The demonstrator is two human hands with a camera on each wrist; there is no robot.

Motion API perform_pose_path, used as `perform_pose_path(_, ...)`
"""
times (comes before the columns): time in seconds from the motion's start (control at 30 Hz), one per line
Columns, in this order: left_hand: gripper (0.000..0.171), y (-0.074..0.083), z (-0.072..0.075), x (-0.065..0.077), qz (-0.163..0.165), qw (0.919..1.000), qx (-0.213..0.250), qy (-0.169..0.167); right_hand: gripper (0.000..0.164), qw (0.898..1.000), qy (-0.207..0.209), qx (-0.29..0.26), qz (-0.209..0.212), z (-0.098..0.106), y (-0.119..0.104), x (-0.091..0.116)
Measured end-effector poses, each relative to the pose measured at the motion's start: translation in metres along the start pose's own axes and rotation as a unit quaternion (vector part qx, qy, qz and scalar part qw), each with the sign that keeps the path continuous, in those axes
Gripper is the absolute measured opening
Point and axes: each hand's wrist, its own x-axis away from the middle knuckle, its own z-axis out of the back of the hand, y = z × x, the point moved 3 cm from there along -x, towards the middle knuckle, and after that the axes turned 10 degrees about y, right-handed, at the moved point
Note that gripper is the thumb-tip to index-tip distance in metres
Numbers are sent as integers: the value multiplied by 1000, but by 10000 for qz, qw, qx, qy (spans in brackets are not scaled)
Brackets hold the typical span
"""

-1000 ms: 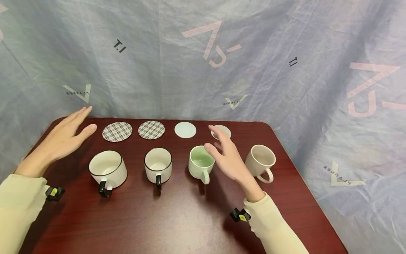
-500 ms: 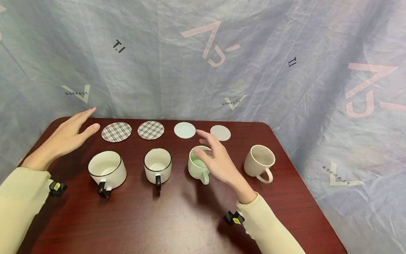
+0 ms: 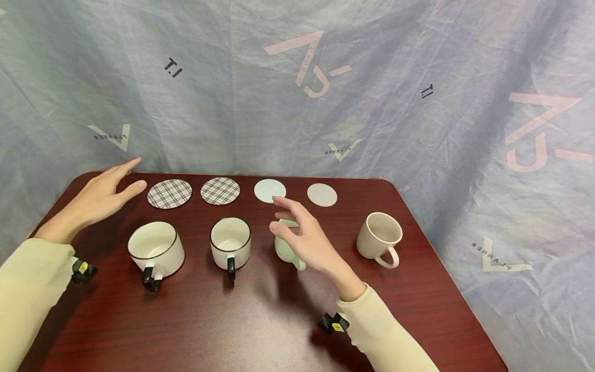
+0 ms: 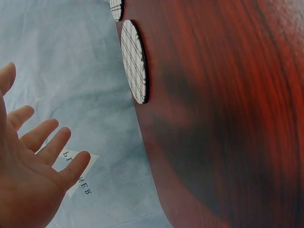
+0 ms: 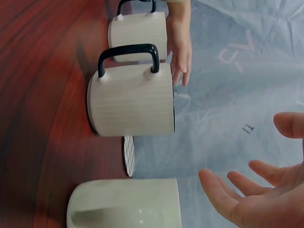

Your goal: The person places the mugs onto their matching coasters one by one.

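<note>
My right hand (image 3: 307, 238) hovers over the pale green mug (image 3: 284, 249), fingers spread and loosely bent, holding nothing. In the right wrist view those fingertips stand apart from the green mug's rim (image 5: 142, 204). The hand hides much of the mug in the head view. My left hand (image 3: 99, 199) is in the air at the left, thumb apart from straight fingers, empty. Nearest to it are a plaid coaster (image 3: 169, 194) and a wide white mug (image 3: 158, 249) with a black rim and handle. In the left wrist view, the left hand (image 4: 35, 175) appears palm up beside the table edge.
A smaller black-rimmed white mug (image 3: 231, 244) stands between the wide one and the green one. A cream mug (image 3: 380, 239) is at the right. Along the back lie another plaid coaster (image 3: 220, 191), a pale blue coaster (image 3: 269, 190) and a grey-white coaster (image 3: 322, 195). A printed curtain (image 3: 232, 93) hangs behind the table.
My right hand has moved left, from between the green and cream mugs to over the green mug, uncovering the grey-white coaster. The left hand has shifted slightly right. The mugs stay where they were.
</note>
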Motion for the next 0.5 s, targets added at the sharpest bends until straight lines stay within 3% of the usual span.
perform_pose_path(0.5, 78, -13, -9, -6, 3, 9999, -36, -168, 56, 9984, -440, -351, 38, -26, -15, 1)
